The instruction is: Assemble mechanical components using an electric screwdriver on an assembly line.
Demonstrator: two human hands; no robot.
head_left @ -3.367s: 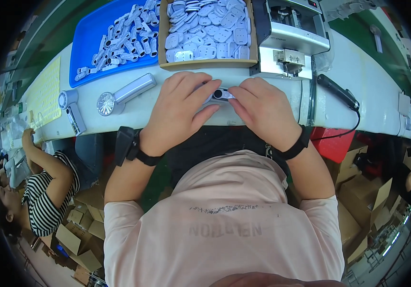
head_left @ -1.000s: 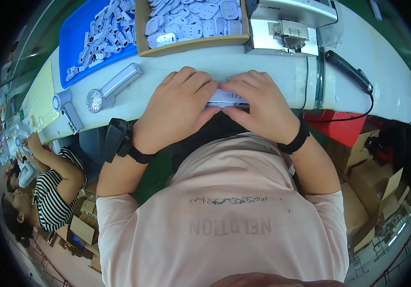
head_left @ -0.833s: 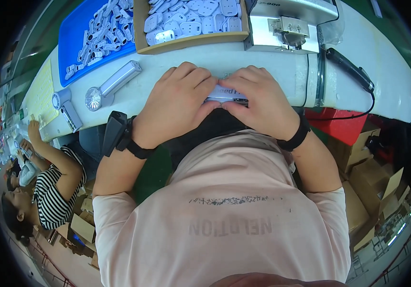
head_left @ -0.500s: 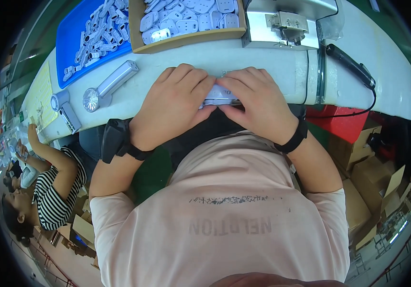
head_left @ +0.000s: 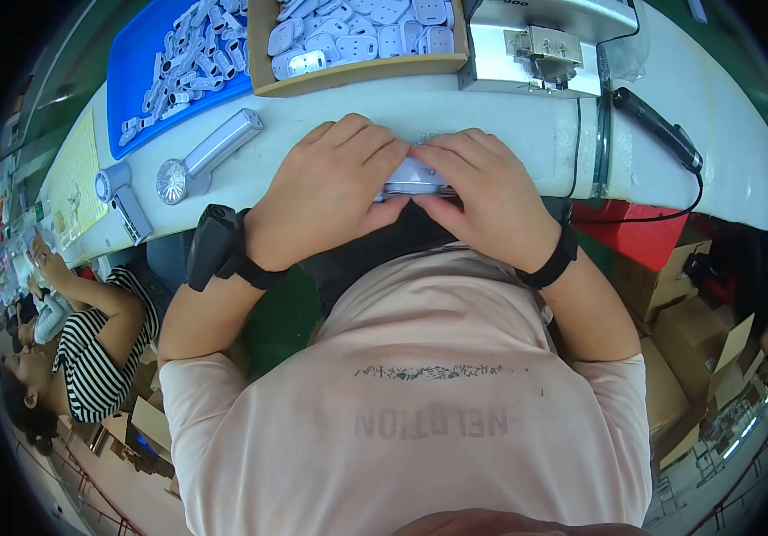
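Between both hands, at the table's near edge, is a pale lavender plastic casing (head_left: 414, 176). My left hand (head_left: 332, 186) closes on its left end, thumb below and fingers over the top. On its right end my right hand (head_left: 489, 195) grips in the same way. The fingers hide both ends and most of the casing's outline. To the left of my left hand lies a pale handheld device with a long handle and a clear, round, faceted head (head_left: 172, 181). Farther left is a small handheld fan (head_left: 122, 202), bent at its neck.
A blue tray (head_left: 122, 76) of small pale parts and a cardboard box (head_left: 362, 74) of pale covers stand at the back. Behind my right hand is a metal press-like fixture (head_left: 536, 62). A black corded tool (head_left: 656, 127) lies right. A co-worker (head_left: 103, 357) sits at left.
Both hands keep their hold on the casing, with only a slight shift of the fingers. The table things sit slightly farther right in the picture. At left, the co-worker's arm has moved.
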